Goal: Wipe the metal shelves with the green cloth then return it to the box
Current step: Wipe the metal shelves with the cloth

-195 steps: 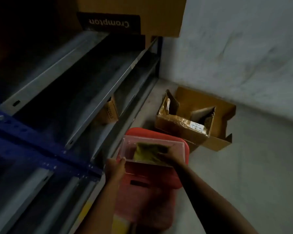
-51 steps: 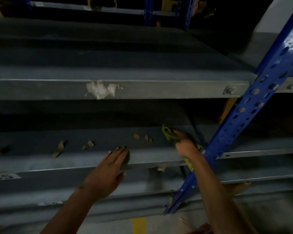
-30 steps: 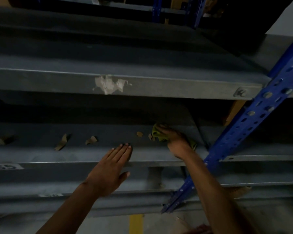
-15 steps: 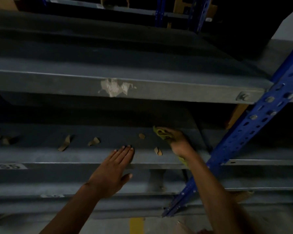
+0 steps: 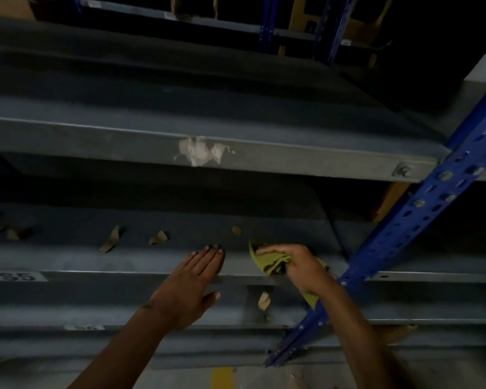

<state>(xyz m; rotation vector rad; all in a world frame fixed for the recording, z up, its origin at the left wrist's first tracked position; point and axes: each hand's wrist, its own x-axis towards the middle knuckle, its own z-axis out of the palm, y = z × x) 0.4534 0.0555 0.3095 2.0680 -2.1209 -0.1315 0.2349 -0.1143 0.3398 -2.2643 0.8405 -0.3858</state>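
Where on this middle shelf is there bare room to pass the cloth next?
Bare metal lies between the left hand and the cardboard scraps further left, along the middle shelf front lip. The back strip is littered with scraps. The blue upright crowds the green cloth and right hand.

One head-worn camera looks forward and down, close to the grey metal shelves point(image 5: 152, 256), facing their front edges. A blue upright point(image 5: 421, 209) slants across the right; a strip of floor point(image 5: 180, 379) shows below.
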